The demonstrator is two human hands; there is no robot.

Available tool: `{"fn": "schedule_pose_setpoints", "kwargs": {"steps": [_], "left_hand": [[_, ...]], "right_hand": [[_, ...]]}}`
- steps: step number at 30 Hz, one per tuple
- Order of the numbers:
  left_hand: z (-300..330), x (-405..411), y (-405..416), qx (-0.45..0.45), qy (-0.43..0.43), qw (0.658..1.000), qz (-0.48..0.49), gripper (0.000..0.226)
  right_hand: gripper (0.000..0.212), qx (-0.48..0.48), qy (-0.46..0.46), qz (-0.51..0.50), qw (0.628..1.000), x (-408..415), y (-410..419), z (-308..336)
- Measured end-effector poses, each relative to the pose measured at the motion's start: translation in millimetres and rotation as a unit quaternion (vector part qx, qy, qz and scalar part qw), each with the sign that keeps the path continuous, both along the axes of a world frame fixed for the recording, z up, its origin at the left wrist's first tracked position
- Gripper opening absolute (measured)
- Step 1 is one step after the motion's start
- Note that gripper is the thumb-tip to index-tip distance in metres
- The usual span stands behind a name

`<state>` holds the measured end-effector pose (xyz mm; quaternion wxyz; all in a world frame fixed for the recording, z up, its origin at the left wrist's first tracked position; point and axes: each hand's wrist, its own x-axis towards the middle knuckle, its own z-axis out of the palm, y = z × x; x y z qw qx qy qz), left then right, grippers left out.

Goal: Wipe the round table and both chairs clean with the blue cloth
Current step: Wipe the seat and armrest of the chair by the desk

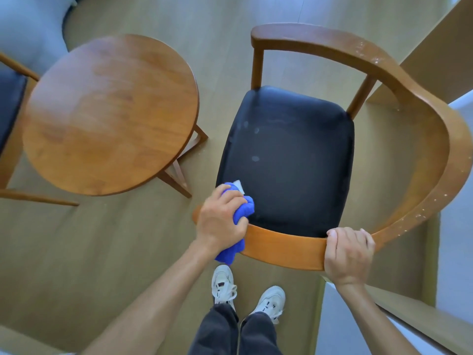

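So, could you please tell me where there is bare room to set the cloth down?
The round table top is bare edge to edge. The black seat is free behind the left hand, which grips the blue cloth. The near rail is crowded: the right hand grips it.

Second chair [10,108] cut off left

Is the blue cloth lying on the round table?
No, the left hand grips the blue cloth at the chair edge, apart from the round table.
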<state>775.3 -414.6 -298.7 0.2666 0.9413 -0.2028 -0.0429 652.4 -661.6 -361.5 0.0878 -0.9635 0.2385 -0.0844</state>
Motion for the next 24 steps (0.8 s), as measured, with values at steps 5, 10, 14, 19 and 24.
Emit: {"fn": "schedule_pose_setpoints", "kwargs": {"steps": [5,10,14,19,24], "left_hand": [[4.9,-65.2,-112.2,0.038,0.047,0.991,-0.116,0.024],[-0.2,-37.1,-67.8,0.007,0.029,0.992,-0.121,0.027],[-5.6,10.5,25.7,0.039,-0.032,0.998,-0.046,0.036],[-11.1,3.1,22.9,0.055,-0.055,0.997,0.022,0.03],[-5.6,-55.4,-65.7,0.032,0.016,0.999,-0.025,0.024]], "right_hand": [[0.038,-0.037,0.002,0.011,0.999,0.5,0.7,4.3],[0.04,-0.019,0.012,0.027,0.999,1.8,-0.4,8.0],[0.037,0.001,0.037,0.031,0.999,1.8,1.6,11.1],[0.032,0.027,0.051,0.009,0.998,2.2,3.6,14.3],[0.04,0.136,0.083,0.017,0.987,2.1,-1.3,24.3]]}}
